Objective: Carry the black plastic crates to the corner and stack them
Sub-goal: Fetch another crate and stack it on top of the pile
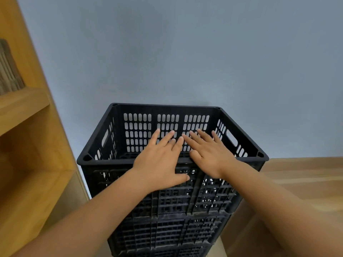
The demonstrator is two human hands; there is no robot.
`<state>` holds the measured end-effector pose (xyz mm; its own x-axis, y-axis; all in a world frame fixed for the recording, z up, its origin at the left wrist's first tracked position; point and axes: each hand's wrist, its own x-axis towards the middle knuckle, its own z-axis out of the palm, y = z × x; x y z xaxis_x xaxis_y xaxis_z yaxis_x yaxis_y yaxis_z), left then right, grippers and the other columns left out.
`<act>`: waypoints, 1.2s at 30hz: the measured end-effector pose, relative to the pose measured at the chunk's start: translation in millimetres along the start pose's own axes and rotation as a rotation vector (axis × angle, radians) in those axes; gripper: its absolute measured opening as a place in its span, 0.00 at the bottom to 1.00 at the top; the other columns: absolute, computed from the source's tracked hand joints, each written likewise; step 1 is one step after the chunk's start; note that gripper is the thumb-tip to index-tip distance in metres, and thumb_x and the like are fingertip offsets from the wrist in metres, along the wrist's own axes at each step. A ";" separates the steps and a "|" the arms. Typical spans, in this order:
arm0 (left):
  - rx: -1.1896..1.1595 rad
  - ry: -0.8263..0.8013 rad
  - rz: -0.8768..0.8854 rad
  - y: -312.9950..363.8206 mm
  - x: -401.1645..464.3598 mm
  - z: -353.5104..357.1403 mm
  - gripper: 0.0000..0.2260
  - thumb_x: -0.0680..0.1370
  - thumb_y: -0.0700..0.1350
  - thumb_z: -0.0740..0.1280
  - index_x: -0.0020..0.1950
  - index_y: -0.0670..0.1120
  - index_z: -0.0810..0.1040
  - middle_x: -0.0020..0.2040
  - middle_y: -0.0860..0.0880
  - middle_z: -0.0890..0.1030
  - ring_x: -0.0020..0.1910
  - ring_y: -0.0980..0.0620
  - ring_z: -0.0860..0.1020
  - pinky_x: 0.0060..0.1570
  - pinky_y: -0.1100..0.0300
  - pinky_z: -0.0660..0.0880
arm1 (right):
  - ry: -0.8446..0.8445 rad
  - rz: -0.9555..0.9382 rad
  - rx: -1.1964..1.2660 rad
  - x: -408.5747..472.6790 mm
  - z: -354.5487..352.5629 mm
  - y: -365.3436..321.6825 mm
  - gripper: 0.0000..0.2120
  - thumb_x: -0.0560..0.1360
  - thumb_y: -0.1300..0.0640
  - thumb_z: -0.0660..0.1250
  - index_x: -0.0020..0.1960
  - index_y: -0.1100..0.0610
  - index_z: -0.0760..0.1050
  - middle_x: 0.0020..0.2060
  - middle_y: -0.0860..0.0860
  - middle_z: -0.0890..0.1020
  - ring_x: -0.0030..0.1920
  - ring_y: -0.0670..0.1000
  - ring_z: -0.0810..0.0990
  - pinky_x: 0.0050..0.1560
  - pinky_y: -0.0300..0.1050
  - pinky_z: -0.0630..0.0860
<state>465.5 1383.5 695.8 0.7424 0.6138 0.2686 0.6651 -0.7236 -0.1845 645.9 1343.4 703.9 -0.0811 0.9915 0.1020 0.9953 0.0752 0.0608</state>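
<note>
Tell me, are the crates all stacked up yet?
Nearly. The top crate already sits on other black crates by the grey wall. The left hand and right hand lie flat over its near rim, holding nothing. Whether more crates remain is out of view.

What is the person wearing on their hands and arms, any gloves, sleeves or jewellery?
Nothing that shows. The left hand and the right hand are both bare, with no gloves, and no rings or watch are visible. Both forearms are uncovered right down to the bottom edge of the picture, so no sleeve shows. The nails look short and unpainted.
</note>
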 end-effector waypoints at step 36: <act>-0.127 -0.303 -0.243 -129.5 -43.4 -6.6 0.54 0.55 0.76 0.22 0.77 0.58 0.50 0.78 0.55 0.50 0.73 0.58 0.33 0.71 0.47 0.30 | -0.077 0.188 -0.021 -30.8 -10.1 92.5 0.48 0.56 0.22 0.21 0.74 0.38 0.36 0.77 0.44 0.43 0.73 0.43 0.33 0.73 0.54 0.31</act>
<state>346.6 1448.5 714.3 0.5678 0.8232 -0.0047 0.8228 -0.5677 -0.0267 739.9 1318.7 716.5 0.1108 0.9931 0.0378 0.9912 -0.1132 0.0687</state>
